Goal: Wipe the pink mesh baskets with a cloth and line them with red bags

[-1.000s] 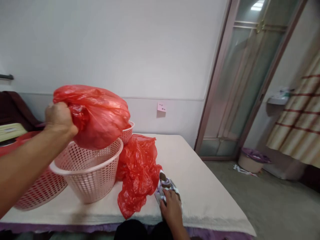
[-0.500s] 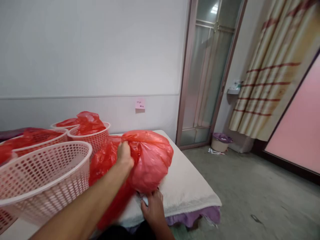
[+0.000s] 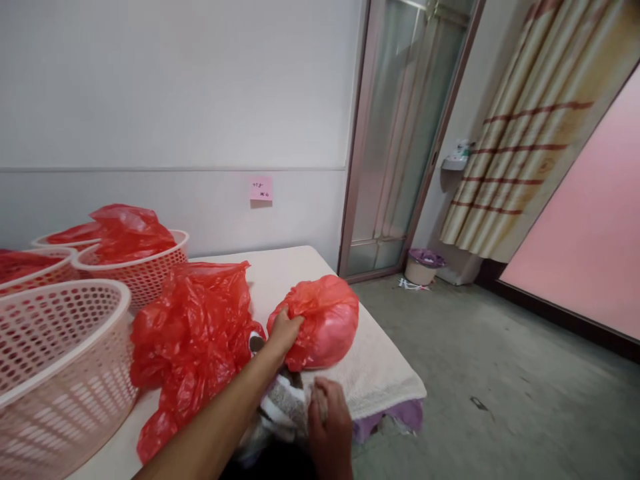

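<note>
Head view: red bag (image 3: 330,323) bunched inside left hand (image 3: 285,331) fingers (image 3: 296,323).

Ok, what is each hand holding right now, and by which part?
The left hand grips the full red bag by its bunched-up mouth. The right hand grips the striped cloth at its near edge.
</note>
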{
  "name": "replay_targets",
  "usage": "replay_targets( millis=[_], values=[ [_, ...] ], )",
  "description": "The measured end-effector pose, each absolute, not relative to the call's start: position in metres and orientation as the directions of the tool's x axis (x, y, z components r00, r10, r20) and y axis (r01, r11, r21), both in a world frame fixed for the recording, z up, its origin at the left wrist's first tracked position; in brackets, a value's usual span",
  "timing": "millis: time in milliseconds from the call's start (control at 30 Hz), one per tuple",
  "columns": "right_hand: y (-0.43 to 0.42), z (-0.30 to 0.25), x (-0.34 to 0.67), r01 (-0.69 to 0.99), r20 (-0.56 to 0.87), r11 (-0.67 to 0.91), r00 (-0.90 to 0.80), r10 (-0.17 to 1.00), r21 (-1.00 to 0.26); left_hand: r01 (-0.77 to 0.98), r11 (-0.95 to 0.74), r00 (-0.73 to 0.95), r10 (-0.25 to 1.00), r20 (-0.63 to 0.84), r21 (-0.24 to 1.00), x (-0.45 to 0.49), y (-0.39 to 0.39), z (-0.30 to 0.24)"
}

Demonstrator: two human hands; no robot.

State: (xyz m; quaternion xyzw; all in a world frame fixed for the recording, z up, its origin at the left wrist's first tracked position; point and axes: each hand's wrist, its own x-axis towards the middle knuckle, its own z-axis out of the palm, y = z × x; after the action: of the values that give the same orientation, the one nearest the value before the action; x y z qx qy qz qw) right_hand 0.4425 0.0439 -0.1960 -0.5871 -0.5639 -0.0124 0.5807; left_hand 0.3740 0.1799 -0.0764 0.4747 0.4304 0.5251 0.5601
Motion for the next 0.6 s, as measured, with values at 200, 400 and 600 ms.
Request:
replay_targets(
  millis=[200, 400, 600],
  values=[
    [0.088, -0.173, 0.492, 0.847, 0.633, 0.122, 0.283, 0.720, -0.517, 0.045, -0.142, 0.129, 0.982, 0.135, 0.989, 0.347, 0.155, -0.096],
    [0.125, -0.193, 0.489, 0.846, 0.401, -0.023, 0.276, 0.873, -0.532, 0.247, -0.211, 0.017, 0.977, 0.213, 0.946, 0.262, 0.104, -0.153],
    [0.142, -0.193, 0.469, 0.778, 0.370, -0.071, 0.374, 0.850, -0.624, 0.734, -0.467, 0.264, 0.866, 0.425, 0.494, 0.174, 0.107, -0.248]
  ],
)
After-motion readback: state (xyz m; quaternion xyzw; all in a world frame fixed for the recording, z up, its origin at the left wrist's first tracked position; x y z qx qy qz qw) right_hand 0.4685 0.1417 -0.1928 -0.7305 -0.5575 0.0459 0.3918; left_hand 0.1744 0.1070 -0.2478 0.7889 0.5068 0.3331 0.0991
